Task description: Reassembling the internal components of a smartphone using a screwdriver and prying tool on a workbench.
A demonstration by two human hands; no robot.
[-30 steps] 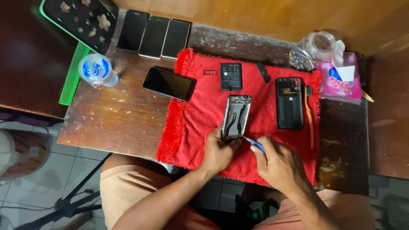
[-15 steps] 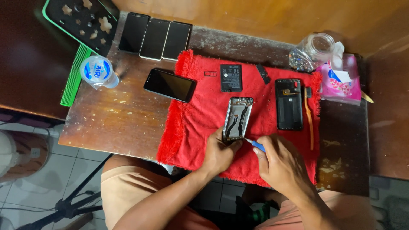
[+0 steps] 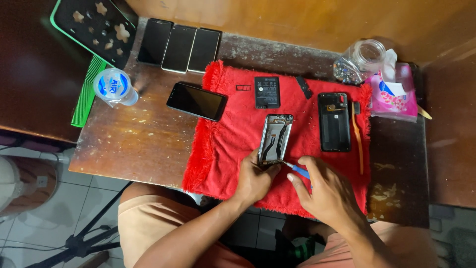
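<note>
Little has shifted since the earlier frame: left hand (image 3: 255, 181) still pins the opened phone (image 3: 275, 139) on the red towel (image 3: 223, 144), fingers grasping its lower end, while right hand (image 3: 329, 193) grips the blue screwdriver (image 3: 296, 170), best kept upright under light pressure.

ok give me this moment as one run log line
left hand steadies opened phone frame | right hand holds blue-handled screwdriver, tip at frame's lower edge | red fringed cloth underneath
</note>
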